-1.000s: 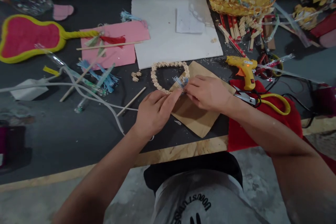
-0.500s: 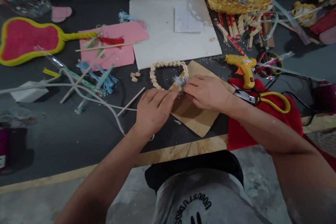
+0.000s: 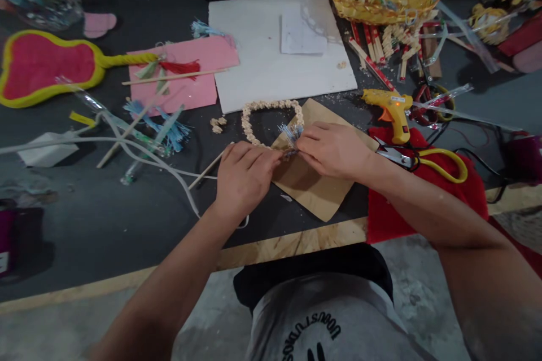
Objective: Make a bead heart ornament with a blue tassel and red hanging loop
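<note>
A loop of pale, beige bead-like pieces [image 3: 271, 105] lies on the dark table, its near end running behind my left hand [image 3: 245, 174]. The fingers of this hand are closed at the loop's near side; what they pinch is hidden. My right hand [image 3: 334, 149] is closed on a blue tassel [image 3: 291, 133], whose frayed threads point up and away from me inside the loop's right corner. The fingertips of both hands are close together. Beneath them lies a tan sheet [image 3: 322, 194], turned at an angle.
To the right are a yellow glue gun [image 3: 396, 113], yellow-handled scissors [image 3: 444, 165] and red plush cloth [image 3: 423, 203]. A white board [image 3: 254, 39] and yellow basket [image 3: 381, 5] lie behind. Cords [image 3: 165, 161], a thin stick [image 3: 205, 172] and blue tassels [image 3: 173, 130] are at the left.
My left hand has shifted slightly left, its fingertips drawing a little away from the right hand's. The right hand and the blue tassel have barely moved.
</note>
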Demonstrator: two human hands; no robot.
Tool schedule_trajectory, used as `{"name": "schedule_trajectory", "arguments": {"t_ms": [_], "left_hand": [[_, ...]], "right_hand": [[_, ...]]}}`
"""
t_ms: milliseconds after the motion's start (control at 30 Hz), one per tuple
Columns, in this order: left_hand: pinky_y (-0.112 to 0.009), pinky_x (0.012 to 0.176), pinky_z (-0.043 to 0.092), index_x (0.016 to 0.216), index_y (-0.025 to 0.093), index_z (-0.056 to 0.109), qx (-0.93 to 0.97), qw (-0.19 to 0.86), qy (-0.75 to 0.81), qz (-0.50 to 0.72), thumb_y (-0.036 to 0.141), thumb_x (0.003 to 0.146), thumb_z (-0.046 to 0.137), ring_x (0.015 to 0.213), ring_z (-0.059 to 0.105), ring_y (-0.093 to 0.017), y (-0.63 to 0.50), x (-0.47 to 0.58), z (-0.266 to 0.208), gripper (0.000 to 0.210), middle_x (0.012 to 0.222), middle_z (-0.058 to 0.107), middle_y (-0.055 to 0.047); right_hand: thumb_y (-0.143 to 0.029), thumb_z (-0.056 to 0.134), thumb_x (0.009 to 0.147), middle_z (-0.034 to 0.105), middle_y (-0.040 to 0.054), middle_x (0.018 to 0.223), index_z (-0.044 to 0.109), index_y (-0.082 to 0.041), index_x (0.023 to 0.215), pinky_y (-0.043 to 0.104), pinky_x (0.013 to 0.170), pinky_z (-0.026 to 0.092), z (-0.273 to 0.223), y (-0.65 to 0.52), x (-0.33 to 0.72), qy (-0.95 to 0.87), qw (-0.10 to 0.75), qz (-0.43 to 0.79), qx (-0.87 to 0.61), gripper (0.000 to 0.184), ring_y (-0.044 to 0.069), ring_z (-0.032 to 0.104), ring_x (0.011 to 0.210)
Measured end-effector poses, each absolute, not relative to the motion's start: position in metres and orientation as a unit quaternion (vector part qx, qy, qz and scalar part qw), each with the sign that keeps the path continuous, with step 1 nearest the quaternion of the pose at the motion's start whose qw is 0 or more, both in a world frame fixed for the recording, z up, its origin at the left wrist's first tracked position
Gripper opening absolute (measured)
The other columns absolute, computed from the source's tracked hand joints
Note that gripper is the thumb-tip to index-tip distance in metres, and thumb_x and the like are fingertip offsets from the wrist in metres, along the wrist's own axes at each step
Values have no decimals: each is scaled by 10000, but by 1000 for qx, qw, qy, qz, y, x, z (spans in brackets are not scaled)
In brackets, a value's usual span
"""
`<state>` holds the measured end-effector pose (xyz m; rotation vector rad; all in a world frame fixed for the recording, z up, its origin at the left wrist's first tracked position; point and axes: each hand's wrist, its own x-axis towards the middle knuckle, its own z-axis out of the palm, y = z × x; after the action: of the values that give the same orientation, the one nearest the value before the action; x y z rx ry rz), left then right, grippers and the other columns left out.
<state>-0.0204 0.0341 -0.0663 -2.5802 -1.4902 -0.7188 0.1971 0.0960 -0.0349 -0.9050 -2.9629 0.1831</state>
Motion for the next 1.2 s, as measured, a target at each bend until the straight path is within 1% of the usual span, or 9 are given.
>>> {"name": "schedule_trajectory", "arguments": {"t_ms": [233,367,500,600,733,867,967,1100,1200], "left_hand": [[-399,754,436,900,235,714,-844,44,-483,-227,227,973,530,810,628,-230,36,-17,-64,199,860,778,-16],[-409,771,443,968,240,727,-842,47,-490,-220,254,967,550,822,634,-241,33,-19,-60,178,885,786,-19],[-427,799,447,1064,236,731,-835,23,-511,-203,243,968,525,871,641,-258,26,-22,-52,228,957,786,-42],[-424,797,448,1068,225,734,-828,-2,-528,-188,205,962,494,884,647,-259,17,-22,-48,264,956,778,-56],[-415,768,459,998,195,741,-821,2,-540,-186,187,945,516,863,652,-261,3,-19,-47,231,900,771,-67],[-411,760,463,975,182,738,-809,1,-553,-198,197,952,535,862,660,-261,-10,-17,-49,205,872,768,-64],[-410,774,464,1009,194,739,-802,-14,-560,-205,212,959,536,868,666,-254,-17,-18,-51,209,881,771,-58],[-412,782,465,1010,215,741,-797,-25,-570,-201,245,970,534,870,672,-249,-23,-20,-52,214,893,774,-50],[-417,768,464,981,225,742,-794,-19,-572,-203,263,966,550,855,670,-254,-24,-19,-50,196,882,773,-51]], "right_hand": [[-196,444,998,689,112,975,681,-135,1004,336,766,411,-37,95,197,-955,33,61,-289,245,222,589,893],[-200,440,1000,688,111,1021,680,-141,1011,347,783,429,-32,93,198,-955,13,58,-290,247,236,604,935],[-191,437,1002,687,112,1088,671,-151,1036,350,780,431,-26,87,197,-958,7,57,-280,239,241,607,977],[-194,430,1009,702,93,1013,670,-164,1043,344,721,406,-23,81,195,-960,-3,46,-277,244,223,613,904],[-205,437,1008,697,52,866,675,-193,1035,328,642,345,-22,70,193,-959,9,30,-282,239,201,609,811],[-191,453,994,698,47,841,672,-189,1025,315,621,319,-25,56,194,-955,39,32,-292,222,183,605,792],[-225,455,1003,707,40,840,668,-183,982,307,618,329,-28,45,197,-950,49,48,-305,218,173,605,760],[-317,415,1036,715,53,851,665,-168,939,294,633,365,-28,32,203,-950,64,84,-294,306,172,621,757],[-348,447,1027,714,67,844,674,-165,955,291,633,377,-27,26,209,-943,42,103,-313,300,180,637,767]]}}
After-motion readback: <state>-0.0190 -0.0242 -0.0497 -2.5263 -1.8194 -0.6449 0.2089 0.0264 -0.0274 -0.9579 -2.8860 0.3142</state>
